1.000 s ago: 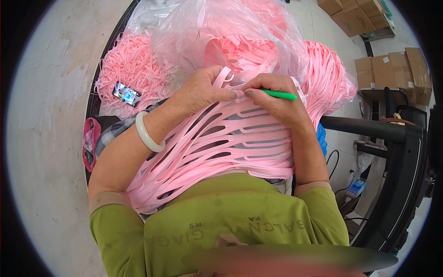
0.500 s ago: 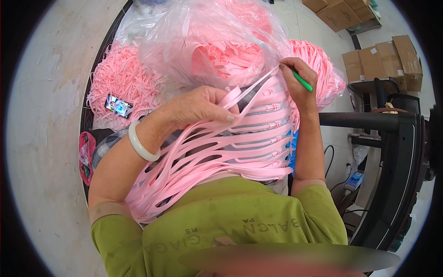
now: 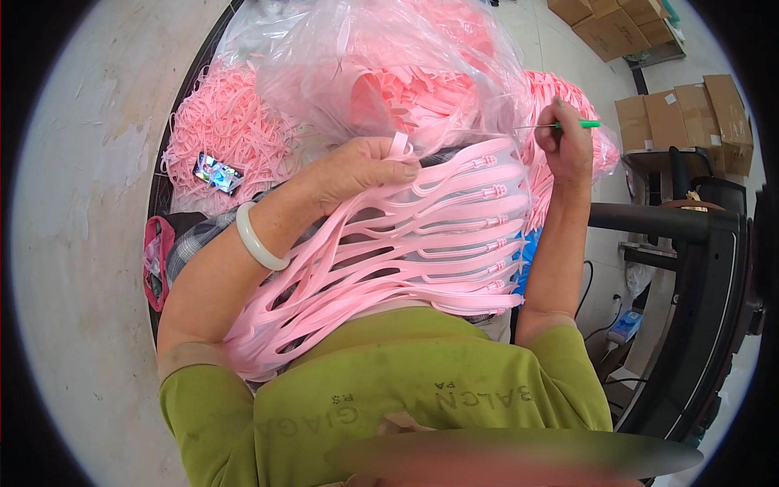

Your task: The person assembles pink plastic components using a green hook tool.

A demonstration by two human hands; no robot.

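My left hand [image 3: 357, 172] is closed on a looped end of a pink strap [image 3: 399, 144], pinched between thumb and fingers above my lap. To the right, my right hand [image 3: 568, 148] grips a thin tool with a green handle [image 3: 589, 124]. Its slender metal shaft points left toward the strap, its tip too fine to make out. Several flexible pink straps [image 3: 462, 231] lie side by side across my lap, their buckle-like ends at the right and their other ends bunched under my left forearm.
Beyond my lap stands a clear plastic bag [image 3: 324, 89] of pink pieces. A tangled pink heap [image 3: 223, 114] lies left, with a lit phone [image 3: 217, 174] on it. Another pink bundle [image 3: 560, 89] is at right. A black machine frame [image 3: 698, 284] and cardboard boxes [image 3: 682, 114] stand farther right.
My right hand has moved right, away from the strap, and the tool has turned so its shaft shows. The strap stretched between my hands before; now its end loops at my left hand.
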